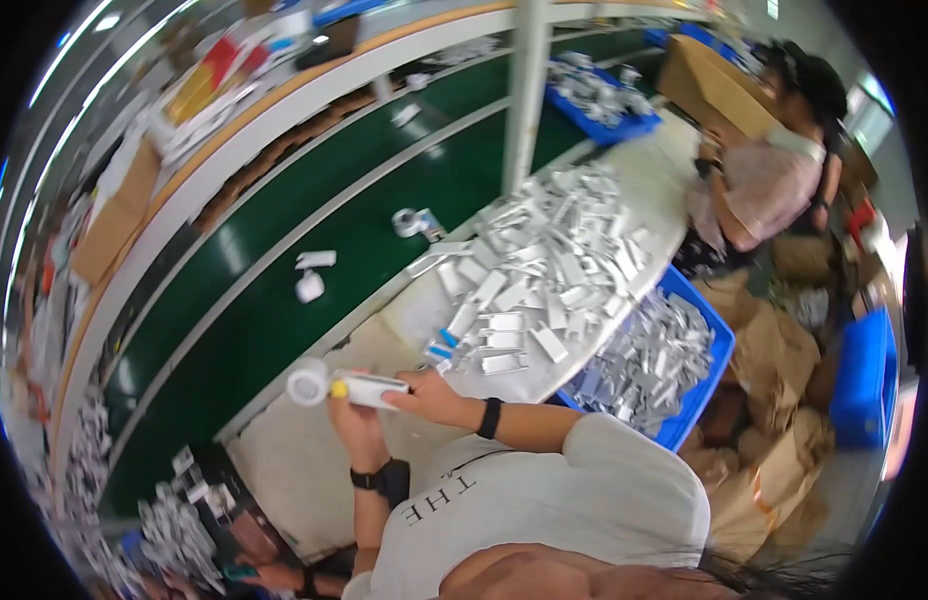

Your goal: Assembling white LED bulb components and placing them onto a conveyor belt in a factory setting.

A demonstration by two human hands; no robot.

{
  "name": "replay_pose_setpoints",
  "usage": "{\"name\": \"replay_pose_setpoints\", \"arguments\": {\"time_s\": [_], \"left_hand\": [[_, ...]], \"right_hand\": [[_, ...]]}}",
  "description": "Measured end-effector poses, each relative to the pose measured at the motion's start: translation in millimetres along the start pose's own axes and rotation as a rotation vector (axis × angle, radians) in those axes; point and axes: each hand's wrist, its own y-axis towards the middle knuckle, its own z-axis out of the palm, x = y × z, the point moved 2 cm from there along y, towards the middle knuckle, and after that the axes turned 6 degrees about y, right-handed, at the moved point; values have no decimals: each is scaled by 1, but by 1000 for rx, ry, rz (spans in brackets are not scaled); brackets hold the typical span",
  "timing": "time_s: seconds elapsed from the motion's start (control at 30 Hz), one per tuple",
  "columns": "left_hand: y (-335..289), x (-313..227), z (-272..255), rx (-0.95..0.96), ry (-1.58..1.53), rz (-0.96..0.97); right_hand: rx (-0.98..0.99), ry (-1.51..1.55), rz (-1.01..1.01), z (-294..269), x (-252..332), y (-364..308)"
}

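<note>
Both my hands are closed on one white device [369,389] with a long body and a round, ringed head [307,383]; its exact kind I cannot make out. My left hand [354,425] grips the body from below near the head, and a small yellow spot shows at its fingertips. At the body's other end, my right hand [434,398] presses with thumb and fingers. The device is held above the pale worktable [294,460]. Just beyond my right hand, white channel-shaped pieces [504,340] lie in a row beside small blue parts [441,345].
A large heap of white housings [554,240] covers the table to the right. A blue bin [719,350] full of parts stands at its edge. Ahead runs a green conveyor [244,290] carrying a few white items. A co-worker [764,190] stands at far right, near brown bags [774,350].
</note>
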Motion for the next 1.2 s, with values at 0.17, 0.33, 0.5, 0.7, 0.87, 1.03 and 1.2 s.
{"name": "replay_pose_setpoints", "arguments": {"time_s": [0.17,0.33,0.5,0.7,0.87,1.03,1.2], "left_hand": [[11,33,-33,-148,-162,-185],[32,30,-92,-268,-61,-194],[47,33,-195,-562,1353,-99],[7,48,-285,-558,1508,-123],[31,30,-250,-387,1722,-557],[37,24,-259,-282,1788,-504],[51,33,-253,-385,1293,177]], "right_hand": [[112,10,102,18,-25,15],[646,-153,103,36,-67,65],[500,-490,-140,35,-103,191],[116,-751,-307,125,-97,318],[127,-928,-187,123,-165,346],[297,-645,-173,93,-148,311],[540,-161,-262,53,-74,211]]}}
